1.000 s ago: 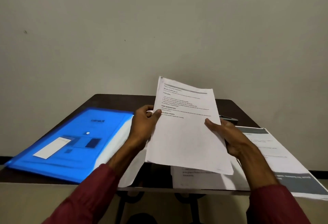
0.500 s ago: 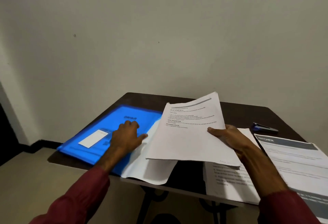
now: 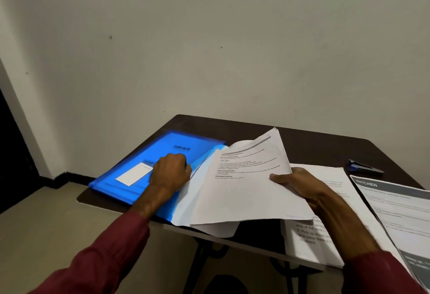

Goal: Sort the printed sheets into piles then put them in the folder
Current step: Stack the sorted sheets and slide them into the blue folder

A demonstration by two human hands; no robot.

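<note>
- At the near right edge of the table (image 3: 314, 144), two piles lie side by side: a white pile (image 3: 325, 200) and a grey-headed "KITCHEN" pile (image 3: 395, 212).
- Just beyond, the right hand (image 3: 295, 185) grasps a bundle of sheets (image 3: 244, 184) by its right edge, held above the table.
- Further left, the left hand (image 3: 171, 172) curls on the blue folder (image 3: 149, 161), apparently pinching the cover's edge.
- Best to lift that cover wide, then slide the bundle in flat so no corner folds.
- Farthest, a stapler (image 3: 363, 168) lies apart.

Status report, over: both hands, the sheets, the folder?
Left hand on edge of blue folder, grip unclear. Right hand holds printed sheets raised off the table. No obstruction seen.
</note>
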